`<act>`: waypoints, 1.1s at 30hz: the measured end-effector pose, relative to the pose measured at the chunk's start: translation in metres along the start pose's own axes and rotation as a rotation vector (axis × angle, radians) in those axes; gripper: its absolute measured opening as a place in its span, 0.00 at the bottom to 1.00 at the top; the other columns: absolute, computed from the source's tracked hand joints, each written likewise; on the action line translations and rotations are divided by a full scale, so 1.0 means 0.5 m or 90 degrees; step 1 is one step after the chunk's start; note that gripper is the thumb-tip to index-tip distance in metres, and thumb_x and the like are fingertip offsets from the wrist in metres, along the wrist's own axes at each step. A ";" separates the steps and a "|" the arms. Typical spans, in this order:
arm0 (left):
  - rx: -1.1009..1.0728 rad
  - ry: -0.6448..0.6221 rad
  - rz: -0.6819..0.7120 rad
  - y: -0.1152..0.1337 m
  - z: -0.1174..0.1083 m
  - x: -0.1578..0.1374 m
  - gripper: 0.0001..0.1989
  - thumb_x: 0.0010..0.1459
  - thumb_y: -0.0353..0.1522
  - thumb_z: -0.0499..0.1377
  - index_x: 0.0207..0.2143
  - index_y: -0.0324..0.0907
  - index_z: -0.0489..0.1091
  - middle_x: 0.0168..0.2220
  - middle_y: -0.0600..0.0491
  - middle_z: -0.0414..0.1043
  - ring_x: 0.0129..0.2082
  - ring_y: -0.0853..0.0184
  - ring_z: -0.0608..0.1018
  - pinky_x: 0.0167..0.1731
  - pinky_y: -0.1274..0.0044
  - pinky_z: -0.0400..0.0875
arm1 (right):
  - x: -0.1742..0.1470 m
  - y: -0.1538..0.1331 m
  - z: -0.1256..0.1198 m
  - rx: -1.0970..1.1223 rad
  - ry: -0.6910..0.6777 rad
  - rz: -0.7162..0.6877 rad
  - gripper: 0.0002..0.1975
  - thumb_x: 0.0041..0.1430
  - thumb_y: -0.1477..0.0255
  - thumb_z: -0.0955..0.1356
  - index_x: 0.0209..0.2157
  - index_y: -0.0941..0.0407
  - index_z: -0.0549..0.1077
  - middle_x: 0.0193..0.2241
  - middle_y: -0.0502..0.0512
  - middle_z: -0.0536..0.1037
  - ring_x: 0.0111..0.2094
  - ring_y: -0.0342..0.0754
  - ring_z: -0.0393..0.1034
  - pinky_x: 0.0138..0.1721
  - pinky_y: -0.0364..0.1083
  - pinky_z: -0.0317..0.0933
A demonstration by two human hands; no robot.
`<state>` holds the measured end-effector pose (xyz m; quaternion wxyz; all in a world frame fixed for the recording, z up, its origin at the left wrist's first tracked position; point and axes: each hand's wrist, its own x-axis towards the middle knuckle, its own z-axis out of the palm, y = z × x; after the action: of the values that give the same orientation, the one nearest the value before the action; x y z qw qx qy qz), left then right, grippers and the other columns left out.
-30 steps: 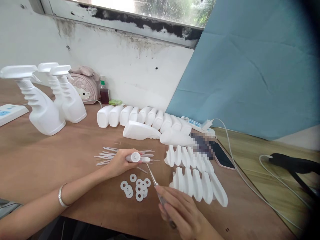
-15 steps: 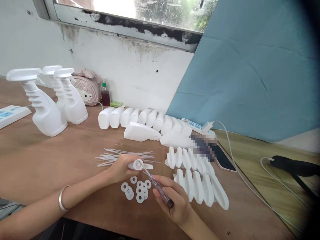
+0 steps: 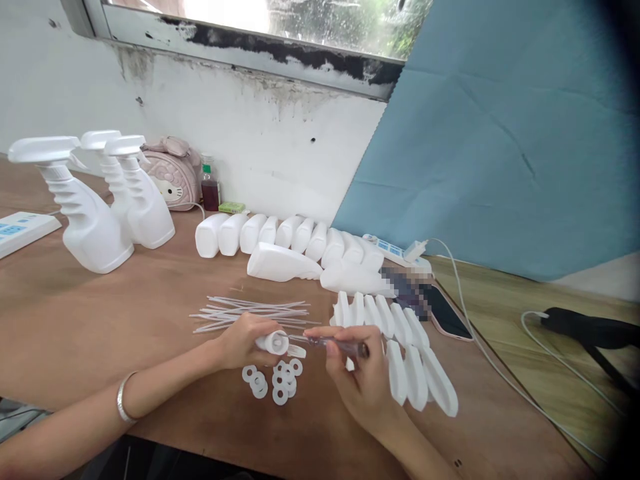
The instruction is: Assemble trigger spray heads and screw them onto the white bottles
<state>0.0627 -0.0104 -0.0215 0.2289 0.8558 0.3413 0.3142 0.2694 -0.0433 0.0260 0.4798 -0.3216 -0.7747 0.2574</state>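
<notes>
My left hand (image 3: pixel 249 340) is closed around a white spray trigger head (image 3: pixel 277 343), its round collar facing me and its trigger sticking out to the right. My right hand (image 3: pixel 363 377) grips a screwdriver (image 3: pixel 340 345) with a clear handle, held nearly level. The thin metal shaft points left at the collar; whether its tip touches the collar I cannot tell. Below the left hand lie several white ring washers (image 3: pixel 283 381). Behind it are several thin white tubes (image 3: pixel 225 313). Next to the right hand stand rows of white spray head shells (image 3: pixel 414 377), partly covered by that hand.
White bottles (image 3: pixel 283 262) lie in rows at the back. Three assembled spray bottles (image 3: pixel 97 227) stand at the left, near a pink bag (image 3: pixel 173 177) and a small bottle of dark liquid (image 3: pixel 211 190). A phone (image 3: pixel 447 313), a power strip (image 3: pixel 395 252) and a white cable (image 3: pixel 463 307) lie at the right.
The screwdriver has come out of the collar's opening and swung from a steep slant to nearly level. My right hand has moved up and right; my left hand stays almost in place.
</notes>
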 end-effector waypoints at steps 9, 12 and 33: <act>-0.003 -0.022 0.054 -0.004 -0.007 0.002 0.10 0.48 0.34 0.59 0.33 0.38 0.70 0.26 0.51 0.73 0.24 0.69 0.72 0.25 0.82 0.62 | 0.008 0.007 -0.011 0.206 0.078 0.145 0.02 0.62 0.73 0.59 0.36 0.52 0.56 0.32 0.54 0.77 0.34 0.46 0.74 0.34 0.49 0.72; -0.012 -0.015 0.047 -0.006 -0.007 0.004 0.09 0.48 0.33 0.59 0.33 0.39 0.71 0.26 0.52 0.73 0.24 0.69 0.72 0.26 0.82 0.62 | -0.005 0.006 -0.007 0.151 0.061 0.066 0.04 0.62 0.74 0.59 0.38 0.52 0.55 0.35 0.56 0.77 0.37 0.47 0.74 0.36 0.50 0.71; 0.453 -0.062 0.253 0.008 -0.016 -0.011 0.12 0.61 0.31 0.47 0.44 0.41 0.65 0.40 0.47 0.72 0.29 0.67 0.72 0.30 0.76 0.63 | -0.078 0.017 0.009 0.192 0.056 0.067 0.04 0.63 0.74 0.58 0.37 0.53 0.54 0.38 0.59 0.77 0.39 0.46 0.73 0.36 0.49 0.71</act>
<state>0.0559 -0.0159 -0.0156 -0.1302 0.9448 0.2454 0.1736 0.2804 -0.0672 -0.0045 0.5418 -0.2967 -0.6878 0.3814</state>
